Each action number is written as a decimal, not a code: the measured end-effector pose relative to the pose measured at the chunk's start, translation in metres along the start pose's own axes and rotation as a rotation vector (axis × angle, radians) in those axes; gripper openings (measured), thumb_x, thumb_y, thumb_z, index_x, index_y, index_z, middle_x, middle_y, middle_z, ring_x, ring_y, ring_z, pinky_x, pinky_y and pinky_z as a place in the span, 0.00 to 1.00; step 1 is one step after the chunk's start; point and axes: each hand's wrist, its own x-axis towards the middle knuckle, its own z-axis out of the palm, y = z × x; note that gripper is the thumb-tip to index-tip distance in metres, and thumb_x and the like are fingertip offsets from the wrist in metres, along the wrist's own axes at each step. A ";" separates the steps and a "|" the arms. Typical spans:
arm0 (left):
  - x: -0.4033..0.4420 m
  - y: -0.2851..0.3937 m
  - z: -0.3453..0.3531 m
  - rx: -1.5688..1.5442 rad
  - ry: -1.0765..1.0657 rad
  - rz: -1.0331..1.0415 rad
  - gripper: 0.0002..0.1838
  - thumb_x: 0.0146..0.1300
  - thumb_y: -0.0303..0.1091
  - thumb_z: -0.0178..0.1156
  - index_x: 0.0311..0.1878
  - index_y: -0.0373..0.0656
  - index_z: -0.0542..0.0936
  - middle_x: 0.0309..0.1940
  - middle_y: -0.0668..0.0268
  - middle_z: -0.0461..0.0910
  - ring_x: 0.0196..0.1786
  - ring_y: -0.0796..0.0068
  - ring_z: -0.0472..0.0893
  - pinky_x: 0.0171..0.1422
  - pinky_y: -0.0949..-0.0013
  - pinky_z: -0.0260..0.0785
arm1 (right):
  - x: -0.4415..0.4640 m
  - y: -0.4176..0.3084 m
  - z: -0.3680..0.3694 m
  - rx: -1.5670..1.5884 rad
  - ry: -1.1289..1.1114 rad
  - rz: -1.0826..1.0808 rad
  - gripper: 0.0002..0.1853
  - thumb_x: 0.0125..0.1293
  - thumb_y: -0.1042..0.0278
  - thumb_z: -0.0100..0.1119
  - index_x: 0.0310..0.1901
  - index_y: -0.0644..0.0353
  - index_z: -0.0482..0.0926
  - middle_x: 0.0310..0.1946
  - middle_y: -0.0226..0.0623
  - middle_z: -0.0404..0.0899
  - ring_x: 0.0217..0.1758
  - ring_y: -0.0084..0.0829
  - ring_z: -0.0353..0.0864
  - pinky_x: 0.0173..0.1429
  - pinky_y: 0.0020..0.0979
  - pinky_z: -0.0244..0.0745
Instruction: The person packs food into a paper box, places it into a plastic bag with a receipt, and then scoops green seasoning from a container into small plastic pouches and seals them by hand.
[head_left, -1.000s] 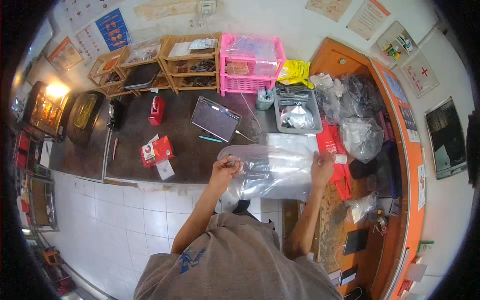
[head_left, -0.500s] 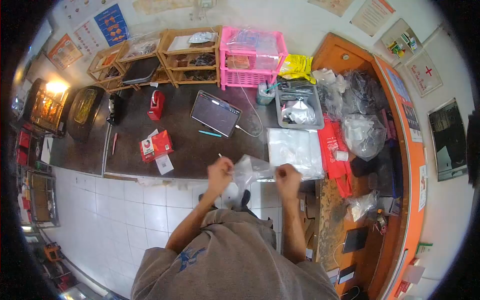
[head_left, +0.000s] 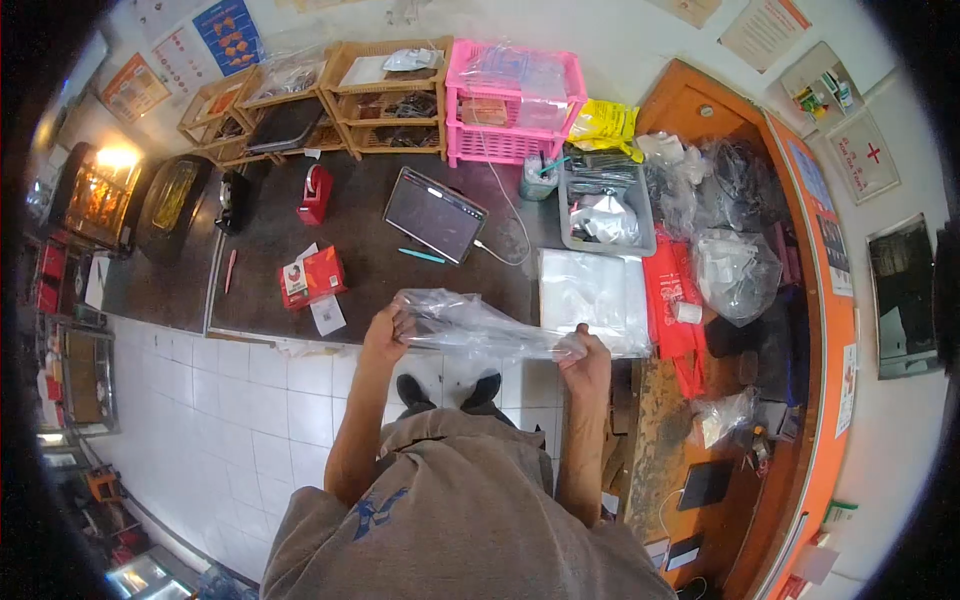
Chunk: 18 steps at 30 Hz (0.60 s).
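Note:
A clear plastic bag is stretched sideways between my two hands, above the front edge of the dark counter. My left hand is closed on the bag's left end. At its right end, my right hand pinches the gathered plastic. Just beyond my right hand lies a stack of clear plastic bags on the counter. A red box rests to the left of my left hand, with a white slip sticking out below it.
A tablet with a cable lies at mid-counter, near a teal pen. Behind stand a pink rack and brown racks. A grey bin, a red bag and a tape dispenser are also there.
My hands have moved apart, the left one going left and slightly up. The plastic bag, bunched between them before, is now spread out wide.

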 end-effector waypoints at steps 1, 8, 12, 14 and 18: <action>-0.007 0.003 0.004 0.083 -0.009 0.066 0.06 0.73 0.33 0.55 0.40 0.48 0.80 0.21 0.77 0.66 0.20 0.84 0.63 0.20 0.76 0.53 | -0.003 0.003 0.004 -0.158 -0.050 -0.099 0.08 0.70 0.69 0.61 0.47 0.57 0.75 0.28 0.29 0.78 0.29 0.28 0.80 0.32 0.28 0.74; -0.040 -0.038 0.059 1.242 0.012 1.070 0.09 0.52 0.20 0.62 0.23 0.46 0.76 0.22 0.74 0.76 0.27 0.83 0.72 0.34 0.72 0.66 | 0.038 0.006 0.011 -1.688 0.146 -1.081 0.09 0.59 0.79 0.68 0.39 0.59 0.78 0.19 0.38 0.73 0.21 0.31 0.72 0.28 0.35 0.67; -0.012 -0.034 0.018 0.969 0.111 0.788 0.11 0.46 0.19 0.64 0.22 0.43 0.72 0.19 0.76 0.70 0.28 0.86 0.68 0.33 0.74 0.62 | 0.054 -0.003 -0.020 -1.815 0.412 -0.995 0.14 0.55 0.79 0.70 0.41 0.61 0.76 0.19 0.46 0.73 0.24 0.48 0.77 0.31 0.47 0.67; -0.013 -0.040 0.032 0.873 0.100 0.838 0.10 0.46 0.19 0.64 0.25 0.41 0.72 0.20 0.74 0.70 0.29 0.85 0.67 0.34 0.73 0.63 | 0.044 0.016 -0.008 -1.914 0.341 -1.171 0.23 0.51 0.77 0.72 0.50 0.61 0.76 0.29 0.50 0.77 0.34 0.48 0.80 0.41 0.47 0.73; -0.065 -0.070 0.100 1.261 -0.045 1.115 0.10 0.46 0.19 0.63 0.31 0.42 0.75 0.28 0.64 0.78 0.29 0.68 0.76 0.35 0.63 0.70 | -0.015 0.056 0.100 -1.887 -0.063 -1.302 0.25 0.50 0.80 0.64 0.54 0.61 0.78 0.33 0.49 0.79 0.39 0.50 0.80 0.47 0.45 0.76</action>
